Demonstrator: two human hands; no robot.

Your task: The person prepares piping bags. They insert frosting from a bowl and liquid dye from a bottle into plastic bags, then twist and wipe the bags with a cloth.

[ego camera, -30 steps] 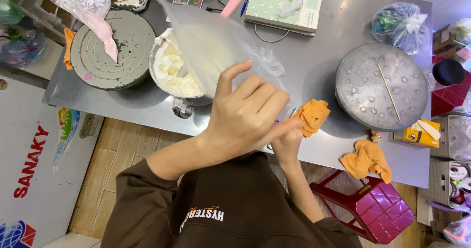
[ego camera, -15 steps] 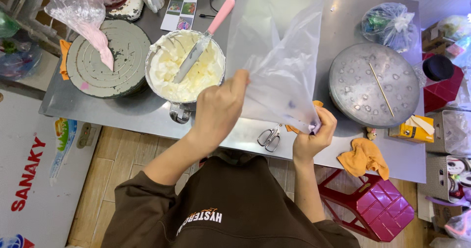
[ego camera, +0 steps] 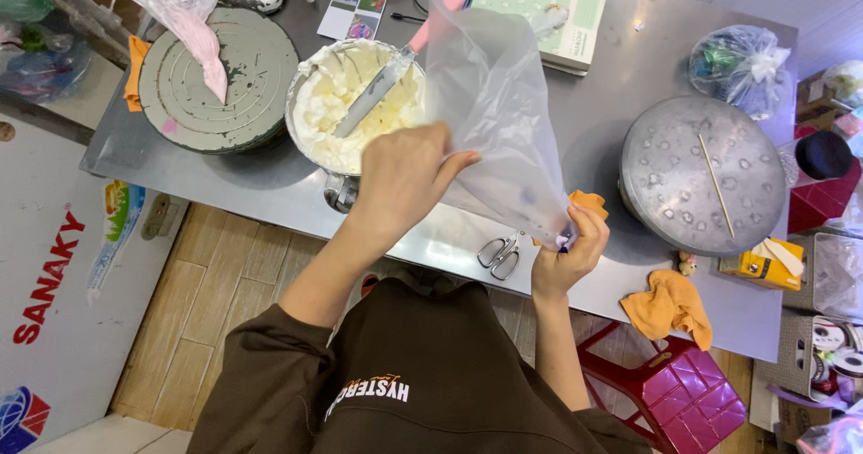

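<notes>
A clear piping bag [ego camera: 494, 121] is held above the tabletop [ego camera: 593, 112], just right of the cream bowl [ego camera: 360, 103]: its side gripped by the left hand [ego camera: 404, 180], its tip pinched by the right hand [ego camera: 566, 252].

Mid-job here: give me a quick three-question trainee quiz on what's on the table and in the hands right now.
1. True or false: the right hand pinches the narrow tip of the clear piping bag.
2. What lies in the bowl of white cream: A) scissors, B) a pink-handled spatula, C) a skewer?
3. Which hand grips the bag's wide upper part?

Key: 1 true. 2 B; the scissors lie on the steel table. 3 the left hand.
</notes>
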